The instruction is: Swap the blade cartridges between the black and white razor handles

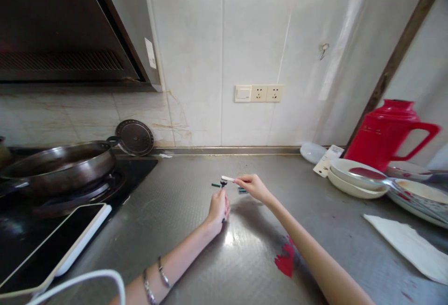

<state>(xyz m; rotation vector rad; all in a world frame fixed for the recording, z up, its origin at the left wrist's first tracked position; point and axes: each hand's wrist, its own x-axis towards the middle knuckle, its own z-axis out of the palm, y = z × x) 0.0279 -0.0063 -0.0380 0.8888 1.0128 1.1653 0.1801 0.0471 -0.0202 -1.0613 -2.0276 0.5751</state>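
Observation:
My left hand (219, 208) is closed around the handle of what looks like a razor (223, 184), with its small dark head above the fist and the handle's end below. In a pinch, my right hand (255, 187) holds a short white stick (228, 179), perhaps a small brush. Its white tip is right by the razor's head; whether they touch I cannot tell. A thin dark green piece (215, 185) shows just left of the razor's head. More small dark green pieces (242, 190) lie on the metal counter (189, 258), partly hidden by my right hand.
A pan (59, 165) stands on the stove at left, with a phone (56, 244) and a white cable (94, 274) nearer me. At right are stacked bowls (353, 186), a red flask (381, 132) and a white cloth or paper (408, 246). A red patch (286, 259) marks the counter.

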